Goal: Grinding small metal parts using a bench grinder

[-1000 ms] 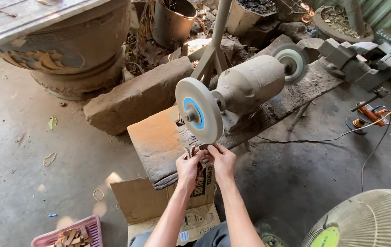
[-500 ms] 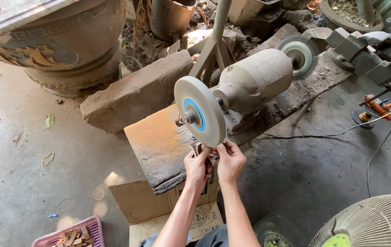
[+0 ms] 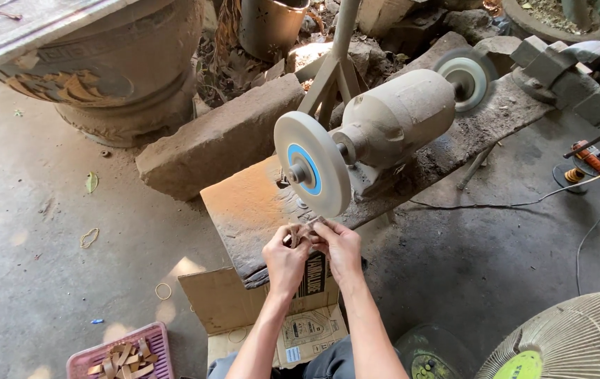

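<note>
My left hand (image 3: 285, 258) and my right hand (image 3: 340, 249) are pressed together just under the white grinding wheel (image 3: 312, 165) of a dusty bench grinder (image 3: 399, 118). Between the fingertips of both hands I hold a small pale wooden piece (image 3: 302, 231), close to the wheel's lower rim. Whether the piece touches the wheel I cannot tell. The grinder sits on a worn wooden bench (image 3: 258, 203); a second wheel (image 3: 465, 74) is on its far end.
A cardboard box (image 3: 223, 302) stands below the bench, a pink basket (image 3: 121, 356) of wooden strips at lower left. A stone block (image 3: 219, 137) and a big ceramic pot (image 3: 96, 63) lie behind. A fan (image 3: 566, 344) is at lower right, cables and tools (image 3: 591, 161) at right.
Both hands have stayed together under the wheel holding the small piece. The view has shifted slightly, with the grinder now a little higher in the picture.
</note>
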